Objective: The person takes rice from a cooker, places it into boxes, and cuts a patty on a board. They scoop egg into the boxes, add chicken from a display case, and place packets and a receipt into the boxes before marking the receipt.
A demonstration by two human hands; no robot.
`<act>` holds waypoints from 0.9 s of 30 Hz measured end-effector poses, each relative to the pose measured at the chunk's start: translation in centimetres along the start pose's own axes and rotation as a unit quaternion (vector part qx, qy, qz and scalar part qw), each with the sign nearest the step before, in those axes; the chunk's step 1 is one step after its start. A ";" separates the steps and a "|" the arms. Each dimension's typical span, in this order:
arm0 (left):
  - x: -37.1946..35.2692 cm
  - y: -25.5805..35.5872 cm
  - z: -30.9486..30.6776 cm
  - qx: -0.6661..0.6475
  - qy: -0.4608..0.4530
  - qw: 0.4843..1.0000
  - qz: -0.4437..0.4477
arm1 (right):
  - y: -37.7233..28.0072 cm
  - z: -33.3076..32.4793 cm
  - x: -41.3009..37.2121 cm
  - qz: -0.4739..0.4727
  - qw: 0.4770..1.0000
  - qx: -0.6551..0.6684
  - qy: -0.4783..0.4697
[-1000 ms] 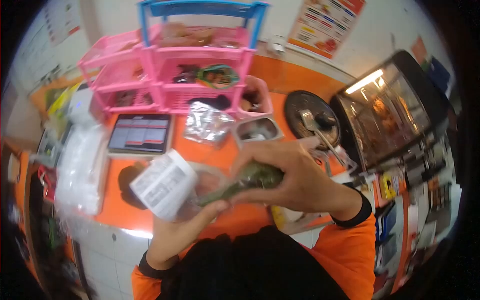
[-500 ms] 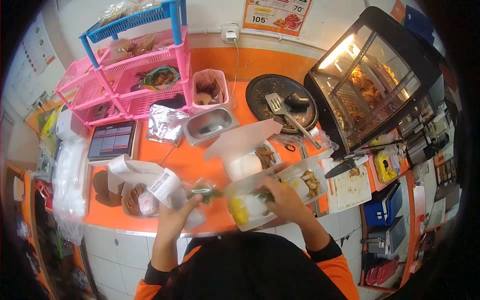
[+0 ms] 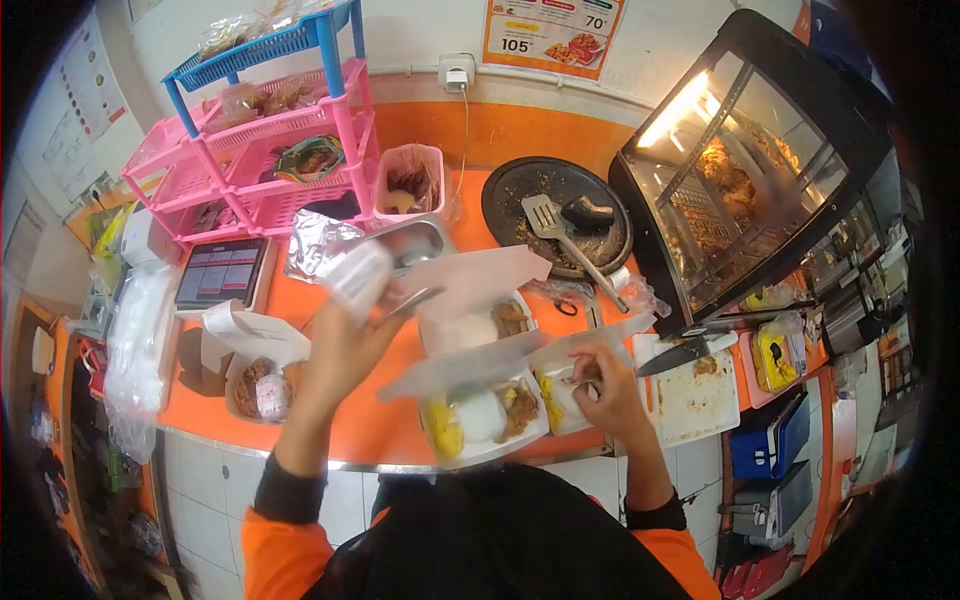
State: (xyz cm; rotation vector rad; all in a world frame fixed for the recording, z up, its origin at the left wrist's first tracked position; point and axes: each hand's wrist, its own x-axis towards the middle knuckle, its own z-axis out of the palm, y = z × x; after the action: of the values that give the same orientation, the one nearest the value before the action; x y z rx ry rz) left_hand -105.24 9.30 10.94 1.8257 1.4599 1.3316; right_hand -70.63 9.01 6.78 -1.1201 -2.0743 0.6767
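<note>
My left hand [image 3: 345, 350] is raised over the counter, its fingers closed on a printed paper receipt [image 3: 358, 273], blurred by motion. A small, dark, thin thing [image 3: 424, 296] shows by its fingertips; I cannot make out what it is. My right hand [image 3: 612, 392] is over the right-hand food box [image 3: 572, 425], thumb and fingers pinched on something small that is mostly hidden. Beside it, the front open box [image 3: 480, 415] holds white rice, yellow food and brown meat. Behind stands another open box [image 3: 470, 325] with rice and meat.
At left is an open box [image 3: 268, 385] with brown food and a white packet, near a tablet [image 3: 222, 275]. A metal tray [image 3: 425, 240], black pan with spatula [image 3: 560, 215], heated display case [image 3: 740, 170], and cutting board [image 3: 690, 395] with a knife [image 3: 675, 357] surround the boxes.
My left hand has risen, carrying the receipt up away from the left box. My right hand has moved right, from the front box to the right-hand box. The front box's contents now show.
</note>
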 end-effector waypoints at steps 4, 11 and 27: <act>4.5 -0.1 4.8 0.174 -0.029 0.971 0.159 | 5.5 0.2 0.8 -0.072 0.992 -0.108 0.000; 5.7 -4.2 10.4 0.306 -0.187 0.933 0.020 | 7.6 2.2 -1.3 -0.023 0.976 -0.199 0.088; 1.7 3.6 -8.7 -0.491 -0.011 0.857 -0.155 | -8.0 0.4 12.8 -0.213 0.975 0.008 0.070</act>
State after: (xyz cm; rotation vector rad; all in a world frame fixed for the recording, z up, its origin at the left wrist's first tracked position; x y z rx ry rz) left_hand -111.21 7.78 18.32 0.8839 0.7352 1.4647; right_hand -80.13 15.98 16.16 -0.6568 -2.0865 0.3911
